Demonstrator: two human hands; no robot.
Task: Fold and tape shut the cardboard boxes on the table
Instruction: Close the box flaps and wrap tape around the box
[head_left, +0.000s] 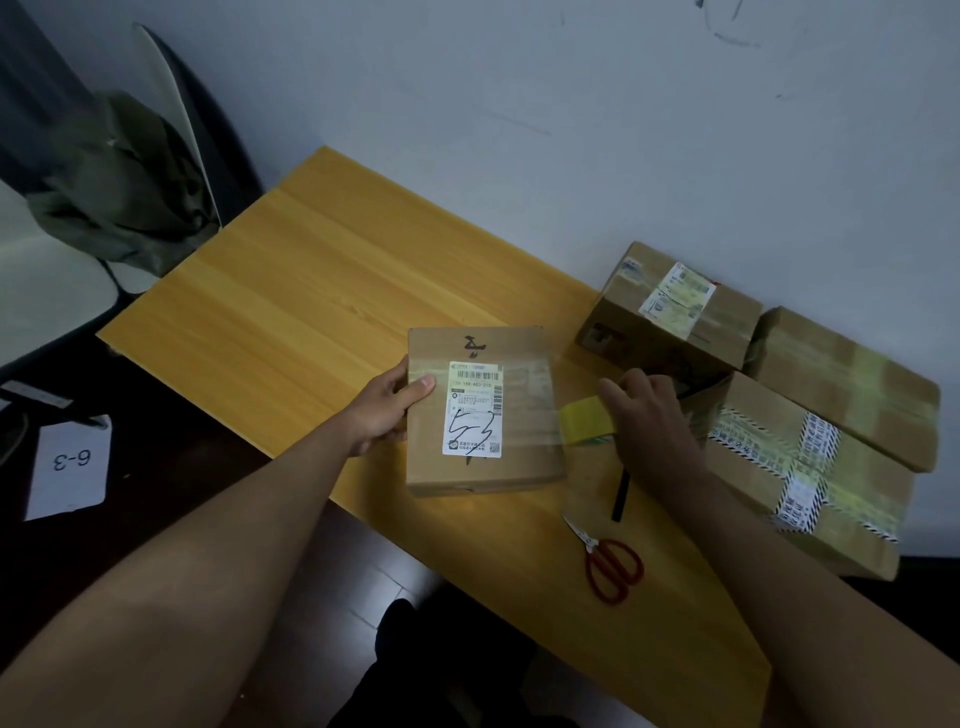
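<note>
A small flat cardboard box (524, 457) with a white shipping label lies closed on the yellow wooden table (291, 301). My left hand (387, 408) grips its left edge, thumb on top beside the label. My right hand (652, 415) holds a roll of yellowish clear tape (587, 423) just right of the box. A strip of tape stretches from the roll across the box top. Red-handled scissors (613, 566) lie on the table in front of my right hand.
Three taped cardboard boxes stand at the right against the wall: one with labels (670, 306), a long one (852, 384), a larger one with striped tape (810, 478). A thin black strip (621, 493) lies near the scissors. A chair with a green garment (119, 182) stands left.
</note>
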